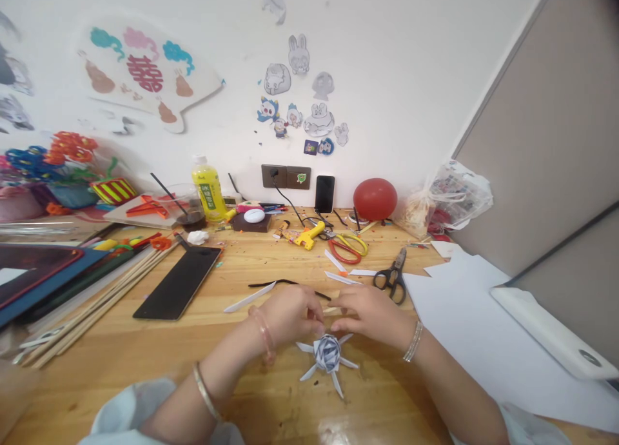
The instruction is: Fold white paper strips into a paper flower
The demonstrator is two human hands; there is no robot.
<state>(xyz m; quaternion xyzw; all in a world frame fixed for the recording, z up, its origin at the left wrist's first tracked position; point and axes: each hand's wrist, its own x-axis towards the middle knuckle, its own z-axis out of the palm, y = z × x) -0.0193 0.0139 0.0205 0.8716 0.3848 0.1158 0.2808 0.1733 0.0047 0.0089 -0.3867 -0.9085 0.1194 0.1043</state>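
The bare left forearm (227, 367), ringed by a pale metal bangle and a pink beaded bracelet, rises from seven o'clock, its bare left hand (293, 313) palm-down with fingers curled inward. From five o'clock the bare right forearm (454, 377), wearing silvery bracelets, reaches towards ten o'clock; the bare right hand (374, 311) arches, its fingers loosely bent, just beside the left.

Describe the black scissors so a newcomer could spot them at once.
On the wooden desk, find the white paper at the right. Beside its left edge, beyond the right hand, lie the black scissors, blades pointing toward the wall. Their dark handles set them apart from the red handle and yellow handle nearby.
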